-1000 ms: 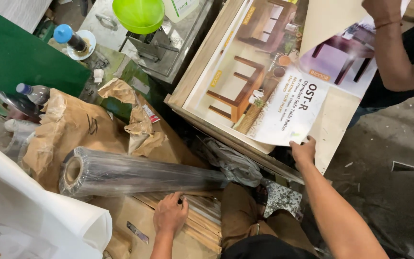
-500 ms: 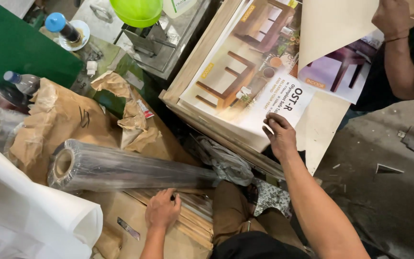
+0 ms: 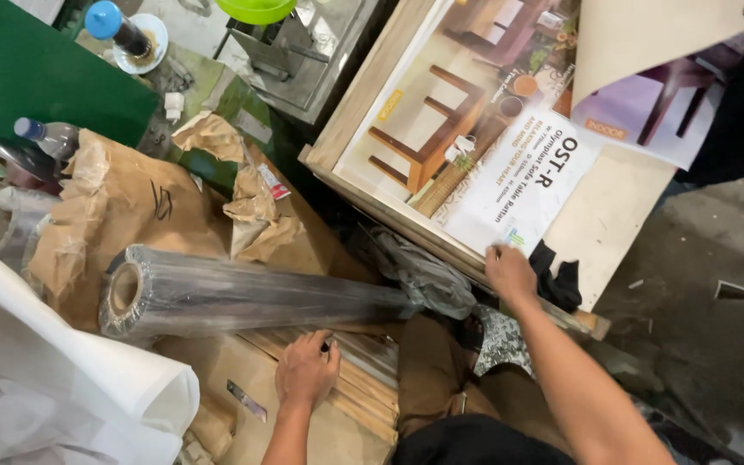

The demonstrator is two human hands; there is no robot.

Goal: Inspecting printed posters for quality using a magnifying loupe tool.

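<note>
Lying lengthwise left-to-right, the film roll (image 3: 251, 297) sits just above the left hand (image 3: 306, 370).

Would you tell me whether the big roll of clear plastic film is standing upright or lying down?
Lying down. The roll of clear plastic film rests lengthwise on the crumpled brown paper, its hollow core end facing sideways, just above the left hand.

Soft, even indoor light; sharp centre.
Glare streaks the plastic film roll (image 3: 251, 293); dark shadow beneath the wooden board (image 3: 372, 103); slight blur toward the frame edges.
</note>
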